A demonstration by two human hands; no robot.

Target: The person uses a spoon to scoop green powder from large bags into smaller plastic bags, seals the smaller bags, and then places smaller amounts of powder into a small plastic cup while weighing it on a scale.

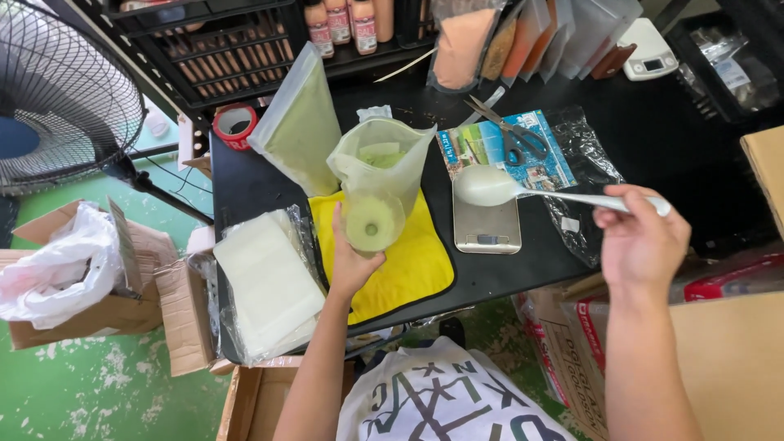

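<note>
My left hand (pixel 353 260) grips the bottom of a clear plastic pouch (pixel 378 181) that holds pale green powder and stands open over a yellow cloth (pixel 416 261). My right hand (pixel 641 241) holds the handle of a large white spoon (pixel 488 186), whose bowl hovers above a small silver kitchen scale (pixel 487 229). The spoon bowl lies to the right of the pouch mouth and apart from it. A bigger clear bag of green powder (pixel 300 126) leans behind the pouch on the black table (pixel 653 139).
Scissors (pixel 513 135) rest on a blue printed packet (pixel 498 147). A stack of white bags in clear wrap (pixel 268 282) lies at the left. A red tape roll (pixel 235 125), a standing fan (pixel 61 90), sauce bottles (pixel 339 23) and cardboard boxes (pixel 727 359) surround the table.
</note>
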